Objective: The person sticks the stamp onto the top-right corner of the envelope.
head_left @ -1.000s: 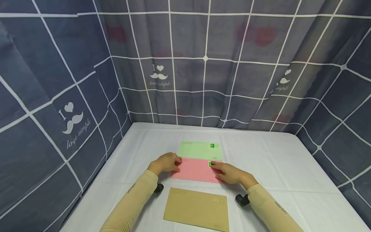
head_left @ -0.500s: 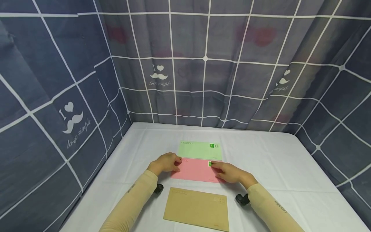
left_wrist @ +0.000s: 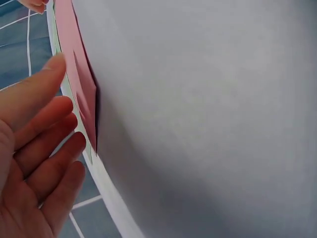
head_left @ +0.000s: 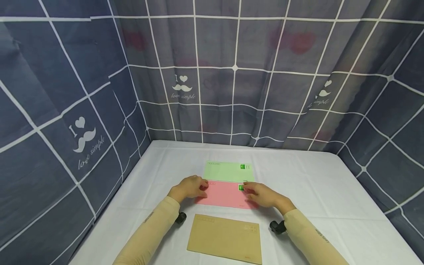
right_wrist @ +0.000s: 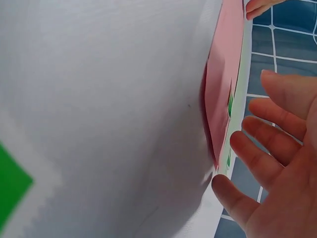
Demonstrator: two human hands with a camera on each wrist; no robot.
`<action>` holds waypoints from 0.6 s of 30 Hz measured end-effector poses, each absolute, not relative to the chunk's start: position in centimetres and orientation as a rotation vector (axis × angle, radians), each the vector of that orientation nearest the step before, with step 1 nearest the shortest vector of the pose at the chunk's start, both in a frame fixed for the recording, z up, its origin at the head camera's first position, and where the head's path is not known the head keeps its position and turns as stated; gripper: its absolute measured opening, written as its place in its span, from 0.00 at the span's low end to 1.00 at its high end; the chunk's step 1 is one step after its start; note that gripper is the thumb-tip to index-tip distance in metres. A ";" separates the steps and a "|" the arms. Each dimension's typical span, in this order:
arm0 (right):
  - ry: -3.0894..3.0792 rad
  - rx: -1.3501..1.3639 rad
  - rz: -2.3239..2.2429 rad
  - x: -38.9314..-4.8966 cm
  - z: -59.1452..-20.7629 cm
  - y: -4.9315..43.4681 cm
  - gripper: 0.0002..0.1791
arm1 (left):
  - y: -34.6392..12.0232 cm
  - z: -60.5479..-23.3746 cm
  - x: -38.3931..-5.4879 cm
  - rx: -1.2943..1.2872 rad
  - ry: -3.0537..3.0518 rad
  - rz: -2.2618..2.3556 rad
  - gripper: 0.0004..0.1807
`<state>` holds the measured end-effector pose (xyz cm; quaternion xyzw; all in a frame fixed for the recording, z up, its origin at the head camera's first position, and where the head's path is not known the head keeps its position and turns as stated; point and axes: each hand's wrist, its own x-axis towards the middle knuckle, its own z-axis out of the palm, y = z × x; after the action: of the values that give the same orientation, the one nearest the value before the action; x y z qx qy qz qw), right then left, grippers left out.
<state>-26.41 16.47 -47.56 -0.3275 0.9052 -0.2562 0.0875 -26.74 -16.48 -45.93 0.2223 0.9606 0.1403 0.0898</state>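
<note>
A pink envelope (head_left: 223, 195) lies on the white table, with a green stamp (head_left: 241, 187) at its upper right corner. Over its right end is my right hand (head_left: 263, 194), fingertips beside the stamp. In the right wrist view those fingers are spread and hold nothing. My left hand (head_left: 190, 187) hovers at the envelope's left end; the left wrist view shows its fingers loosely bent with nothing between them. Just behind lies a light green envelope (head_left: 222, 172), its lower edge along the pink one's top, bearing a green stamp (head_left: 243, 166).
A brown envelope (head_left: 223, 239) lies nearest me on the white tablecloth (head_left: 298, 176). A blurred green patch (right_wrist: 12, 188) with a jagged pale border shows close to the right wrist camera. Dark grid-patterned curtains (head_left: 212, 84) enclose the table's back and sides.
My right fingers have lifted off the stamp on the pink envelope and now more of it shows. My left hand has shifted slightly. The envelopes have stayed in place.
</note>
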 end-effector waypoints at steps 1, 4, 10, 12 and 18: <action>2.698 -0.968 -0.778 -26.5 -47.6 16.5 0.23 | -16.5 -45.9 -26.7 0.668 2.860 0.425 0.24; 2.711 -0.982 -0.809 -26.5 -47.5 16.5 0.21 | -16.4 -45.7 -26.4 0.690 2.857 0.447 0.24; 2.730 -0.901 -0.895 -26.3 -47.3 16.6 0.18 | -16.2 -45.2 -25.8 0.759 2.858 0.472 0.24; 2.738 -0.867 -0.915 -26.2 -47.2 16.7 0.18 | -16.2 -45.0 -25.6 0.778 2.869 0.482 0.25; 2.764 -0.819 -0.953 -26.2 -46.9 17.1 0.18 | -16.1 -44.7 -24.7 0.803 2.873 0.559 0.25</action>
<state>-26.15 17.10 -46.88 -0.2693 0.9091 -0.3134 0.0529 -24.73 -16.14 -44.68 0.2643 0.9453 0.1838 0.0532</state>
